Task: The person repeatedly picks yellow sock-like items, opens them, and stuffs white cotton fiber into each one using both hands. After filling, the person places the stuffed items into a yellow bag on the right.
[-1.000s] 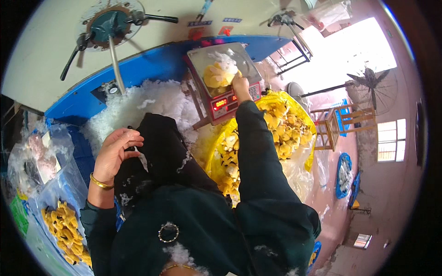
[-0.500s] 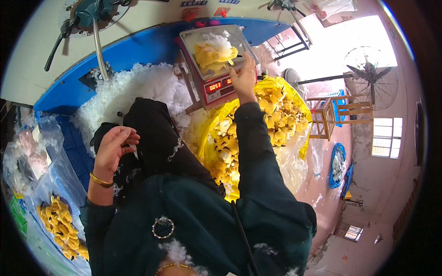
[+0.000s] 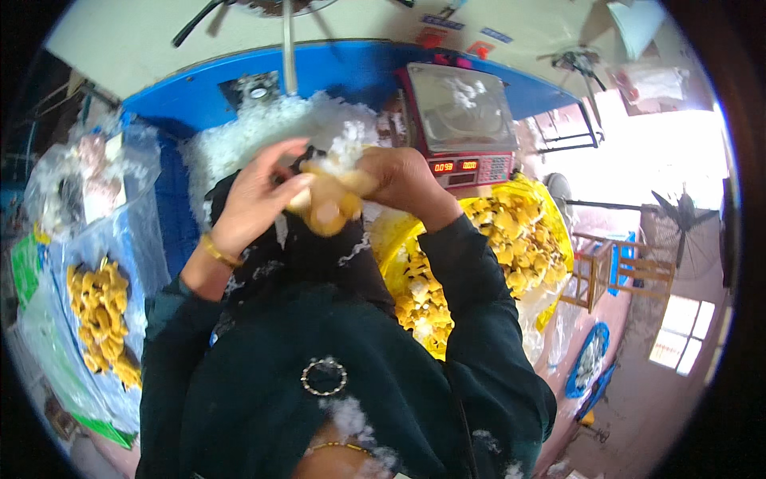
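Main item is a small yellow-brown plush toy (image 3: 325, 209) with a tuft of loose white fibre fluff (image 3: 348, 150) at its upper edge, held up above the black-trousered lap (image 3: 311, 267), between both hands and well apart from the red-bodied weighing scale with a clear-covered pan (image 3: 479, 132). Risk 1: fluff could shed, since the tuft appears to stand loose outside the plush; a hard squeeze or quick turn would be the likely cause. Risk 2: the toy could slip to the lap if the right hold slackened, as support on the left looks slight. Risk 3: a scrap of white fluff (image 3: 467, 93) sits on the scale and might bias a reading, judged a minor effect. Grip, right: hand (image 3: 405, 180) closed in a narrow pinch, thumb and fingers bunched on the toy's upper right side, beside the tuft; exact fingertip contact hidden. Grip, left: hand (image 3: 257, 199) part-curled, clear gap between thumb and forefinger, thumb tip apparently against the toy's upper left; motion blur, so cannot tell whether it bears any load. Nearby: yellow plastic bag (image 3: 392, 254) of similar plush pieces (image 3: 511, 231) beside the right forearm; heap of white fluff (image 3: 239, 134) beyond the left hand.
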Available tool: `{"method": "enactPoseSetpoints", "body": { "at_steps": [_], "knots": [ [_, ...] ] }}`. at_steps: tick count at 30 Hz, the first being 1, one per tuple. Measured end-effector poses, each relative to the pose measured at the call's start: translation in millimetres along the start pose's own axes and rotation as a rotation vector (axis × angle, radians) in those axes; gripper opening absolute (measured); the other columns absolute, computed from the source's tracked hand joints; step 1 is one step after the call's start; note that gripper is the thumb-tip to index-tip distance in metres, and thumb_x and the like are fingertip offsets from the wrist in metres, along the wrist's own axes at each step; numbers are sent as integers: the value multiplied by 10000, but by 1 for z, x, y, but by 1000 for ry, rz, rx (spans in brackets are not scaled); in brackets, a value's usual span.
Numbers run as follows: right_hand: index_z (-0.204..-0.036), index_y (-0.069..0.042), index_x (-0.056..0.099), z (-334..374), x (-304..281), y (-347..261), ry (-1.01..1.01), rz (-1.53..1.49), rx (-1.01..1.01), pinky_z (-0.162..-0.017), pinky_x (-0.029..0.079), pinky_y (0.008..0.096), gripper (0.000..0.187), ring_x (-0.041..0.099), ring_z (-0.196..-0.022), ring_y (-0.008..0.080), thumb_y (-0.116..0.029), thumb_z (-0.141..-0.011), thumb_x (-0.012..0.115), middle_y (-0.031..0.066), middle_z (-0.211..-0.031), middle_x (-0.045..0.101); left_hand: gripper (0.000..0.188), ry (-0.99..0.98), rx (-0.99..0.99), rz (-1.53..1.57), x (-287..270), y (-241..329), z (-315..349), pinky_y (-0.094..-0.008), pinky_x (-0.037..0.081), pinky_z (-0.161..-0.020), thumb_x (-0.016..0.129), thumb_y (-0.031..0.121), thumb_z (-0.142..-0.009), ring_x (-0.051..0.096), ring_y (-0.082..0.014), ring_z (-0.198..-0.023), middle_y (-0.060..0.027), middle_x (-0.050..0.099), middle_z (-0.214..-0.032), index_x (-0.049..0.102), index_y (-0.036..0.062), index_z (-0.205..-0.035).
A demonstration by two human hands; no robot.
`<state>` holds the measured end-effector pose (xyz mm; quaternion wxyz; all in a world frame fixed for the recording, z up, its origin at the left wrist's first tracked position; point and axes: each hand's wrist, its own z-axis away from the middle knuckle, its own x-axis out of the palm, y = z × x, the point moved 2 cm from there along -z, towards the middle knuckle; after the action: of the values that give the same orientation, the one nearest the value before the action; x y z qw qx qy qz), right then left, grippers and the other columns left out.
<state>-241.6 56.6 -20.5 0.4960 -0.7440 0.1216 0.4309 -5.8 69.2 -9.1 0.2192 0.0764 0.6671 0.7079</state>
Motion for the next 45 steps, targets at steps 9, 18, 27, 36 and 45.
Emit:
{"method": "enactPoseSetpoints", "body": {
  "at_steps": [9,18,27,36,45],
  "knots": [
    [-853,-154,610,23,0,-32,2,223,-117,-562,475,406,162,608,-706,323,-142,-695,645,59,-853,597,134,-57,490,-499,3,-4,-13,-382,479,-711,671,74,-774,588,-324,-798,-112,585,-861,593,65,-882],
    [-993,-23,620,309,-102,193,212,444,706,-718,495,364,307,616,-861,284,-210,-758,682,134,-968,639,372,505,-162,-960,-140,-88,97,-377,468,-879,725,196,-734,558,-325,-1037,-138,562,-1098,624,79,-1073],
    [-1044,35,628,332,-97,246,40,247,941,-764,486,396,365,625,-873,303,-230,-800,688,182,-956,658,455,1204,-1147,-1423,-241,-165,284,-425,496,-801,619,440,-781,597,-356,-993,-183,616,-1068,624,41,-999],
    [-1147,-31,601,63,-3,95,-20,-59,450,-783,501,330,341,621,-908,240,-130,-828,668,120,-1065,626,548,1462,-934,-722,-248,-181,304,-415,493,-820,749,302,-694,615,-377,-990,-251,631,-1039,551,-46,-1067],
    [-1166,-46,588,-57,91,-52,-343,-695,368,-665,495,236,306,621,-769,121,-155,-885,637,55,-1008,625,594,1377,-52,-48,-189,-136,246,-315,486,-875,717,-15,-752,595,-223,-1040,-131,598,-1137,446,-11,-1280]
  ]
}}
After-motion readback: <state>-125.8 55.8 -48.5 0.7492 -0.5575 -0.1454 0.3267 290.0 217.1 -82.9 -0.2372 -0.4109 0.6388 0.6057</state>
